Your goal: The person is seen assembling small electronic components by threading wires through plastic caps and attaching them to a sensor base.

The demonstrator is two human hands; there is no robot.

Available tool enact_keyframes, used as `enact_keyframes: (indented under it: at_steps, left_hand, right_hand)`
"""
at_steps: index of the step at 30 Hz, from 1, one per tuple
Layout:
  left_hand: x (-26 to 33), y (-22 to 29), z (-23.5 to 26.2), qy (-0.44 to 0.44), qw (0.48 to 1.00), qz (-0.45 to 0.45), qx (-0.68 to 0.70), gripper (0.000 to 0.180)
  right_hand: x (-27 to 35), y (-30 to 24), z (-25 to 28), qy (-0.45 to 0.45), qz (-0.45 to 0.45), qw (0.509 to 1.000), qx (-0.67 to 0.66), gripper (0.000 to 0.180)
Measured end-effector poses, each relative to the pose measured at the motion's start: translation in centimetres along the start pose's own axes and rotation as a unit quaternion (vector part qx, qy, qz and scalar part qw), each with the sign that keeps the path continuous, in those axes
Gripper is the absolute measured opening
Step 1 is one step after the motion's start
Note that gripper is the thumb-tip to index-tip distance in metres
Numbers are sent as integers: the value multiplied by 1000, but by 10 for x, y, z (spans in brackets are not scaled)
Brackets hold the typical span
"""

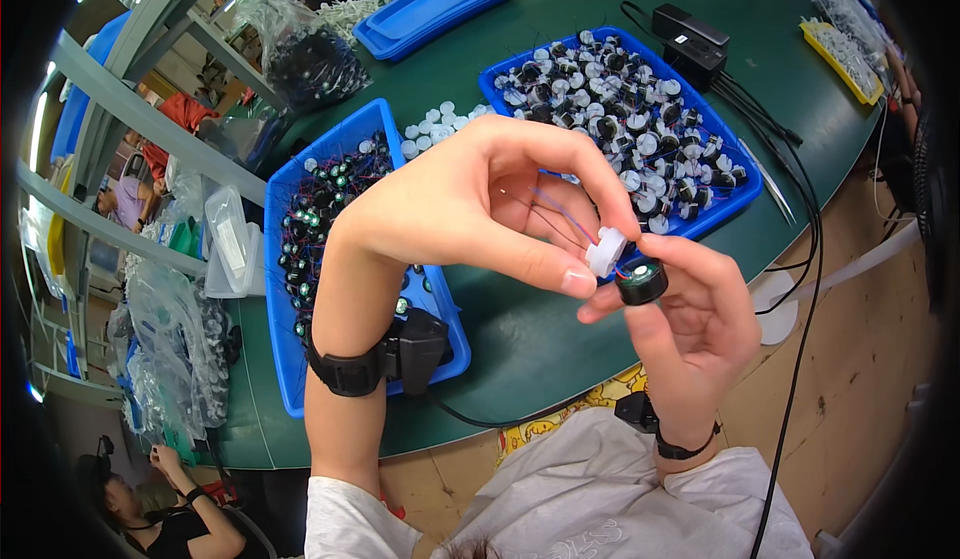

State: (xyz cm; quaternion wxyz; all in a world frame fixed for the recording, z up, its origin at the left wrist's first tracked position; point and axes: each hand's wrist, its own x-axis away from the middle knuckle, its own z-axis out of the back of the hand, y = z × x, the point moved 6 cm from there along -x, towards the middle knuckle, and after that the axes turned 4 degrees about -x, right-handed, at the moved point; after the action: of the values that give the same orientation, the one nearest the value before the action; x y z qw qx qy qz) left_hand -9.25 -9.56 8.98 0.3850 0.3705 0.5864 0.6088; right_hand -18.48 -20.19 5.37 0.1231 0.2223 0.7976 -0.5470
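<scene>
Left grip (470, 199) pinches a white cap (604, 253), right grip (705, 329) the black disc (642, 285) beside it.

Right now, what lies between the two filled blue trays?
In the head view, white caps lie on the table between left tray and right tray; the left hand hides part of that stretch.

The left hand (440, 204) and its forearm hid parts of the blue tray (375, 117) below and the white cap pile (432, 133) just beyond. Against its palm, the ends of the thin wires (565, 215) were too fine to trace. The right hand (705, 329) partly covered a white disc (781, 311) behind it. Well left of the hands, the frame's lower edge cut off 1 co-worker (172, 537).
</scene>
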Motion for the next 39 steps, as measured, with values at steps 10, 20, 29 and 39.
enact_keyframes:
  at_steps: [10,20,29,39]
  left_hand:
    - [-1,-3,-6,-35,999,5,29,37]
    - [1,-7,-10,-57,995,77,-10,33]
    - [-1,-15,-12,-72,996,53,3,47]
    - [-1,-13,-7,-30,997,71,5,41]
  right_hand:
    - [2,-7,5,-63,206,963,164,33]
    - [1,-8,-6,-74,218,948,220,45]
    - [1,-10,-5,-65,268,913,300,48]
    - [-3,-6,-5,-62,272,931,236,47]
